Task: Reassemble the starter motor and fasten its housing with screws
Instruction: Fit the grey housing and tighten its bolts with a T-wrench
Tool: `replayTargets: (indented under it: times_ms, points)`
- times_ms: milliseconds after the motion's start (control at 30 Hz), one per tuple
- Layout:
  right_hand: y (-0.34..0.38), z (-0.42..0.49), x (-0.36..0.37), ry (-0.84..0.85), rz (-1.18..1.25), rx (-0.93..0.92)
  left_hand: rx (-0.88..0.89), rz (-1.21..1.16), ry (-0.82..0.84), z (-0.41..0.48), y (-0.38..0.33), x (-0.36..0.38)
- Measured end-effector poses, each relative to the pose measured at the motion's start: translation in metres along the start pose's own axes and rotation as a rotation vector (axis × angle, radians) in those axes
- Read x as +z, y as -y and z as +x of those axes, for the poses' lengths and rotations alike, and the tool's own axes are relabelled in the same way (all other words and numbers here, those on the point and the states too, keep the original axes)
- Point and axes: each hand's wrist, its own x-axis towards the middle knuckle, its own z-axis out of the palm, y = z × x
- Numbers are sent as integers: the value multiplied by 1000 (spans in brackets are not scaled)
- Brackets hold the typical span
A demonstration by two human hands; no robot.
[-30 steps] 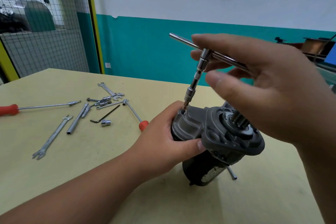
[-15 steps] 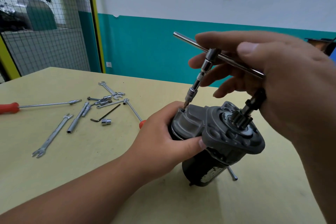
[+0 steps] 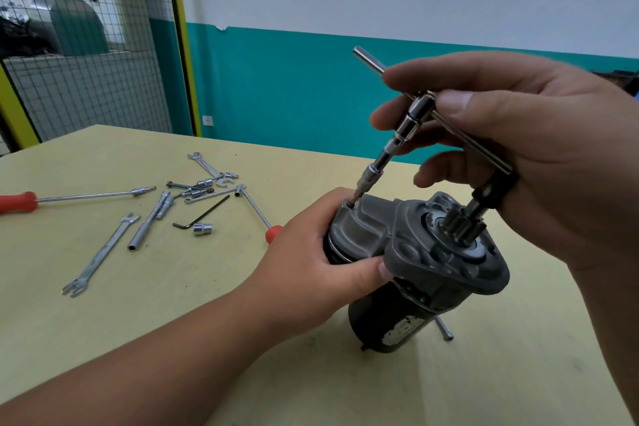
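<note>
1. The starter motor (image 3: 390, 325) stands on end on the yellow table (image 3: 155, 322), pinion gear (image 3: 461, 226) up and tilted towards the viewer. Its grey cast housing (image 3: 415, 245) sits on top of the dark body.
2. Handling, judged: metal throughout, rigid and heavy, and top-heavy on its narrow base. The round body is smooth and liable to turn under screw torque. The best hold is around the body just beneath the housing flange, clear of the gear teeth.
3. The left hand (image 3: 311, 252) grips exactly there, with the thumb across the front.
4. The right hand (image 3: 536, 156) pinches the crossbar of a T-handle driver (image 3: 380, 162) at its hub. The bit sits in a screw (image 3: 351, 205) at the housing's left edge.
5. Clearance: the crossbar passes just above the pinion gear, so its swing on that side looks tight. The left side is free.
6. Surroundings: a loose metal rod (image 3: 443, 328) lies just behind the motor base. A hex key (image 3: 200, 216), socket (image 3: 202, 228), combination wrench (image 3: 100, 256) and red-handled screwdriver (image 3: 20, 201) lie well apart to the left.
7. The far table edge lies beyond the motor. Bare tabletop shows in front.
</note>
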Motion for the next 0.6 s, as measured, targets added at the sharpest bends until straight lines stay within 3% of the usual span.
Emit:
replayTargets:
  times_ms: [200,400,600]
  points:
    - [1,2,1,67,151,77,-71,-36,53,2,1,-2]
    - [-3,4,7,30,258,129,-111,-59,67,3,3,-6]
    - [0,2,3,67,200,122,-110,-56,84,1,3,-3]
